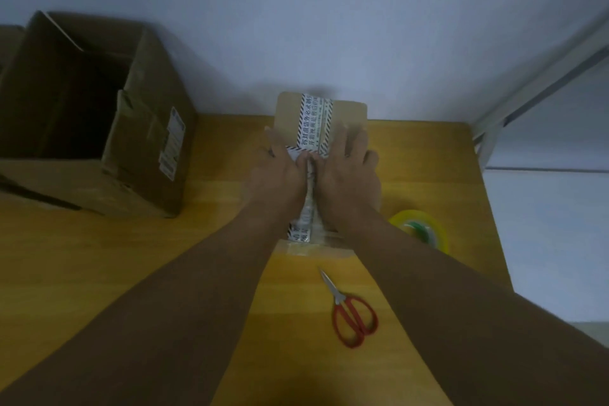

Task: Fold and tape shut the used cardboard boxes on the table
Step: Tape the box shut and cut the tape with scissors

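Small box (287, 115) sits right under my palms, left hand (280, 175) and right hand (347, 171) flat, fingers straight, pressing its top down.

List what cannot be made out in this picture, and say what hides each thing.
Head view: small box flap seam, mostly covered by the left hand and right hand.
Head view: large box interior, too dark; left side cut by the frame edge.
Head view: tape roll, partly behind the right forearm.
Head view: large box label, too blurred to read.
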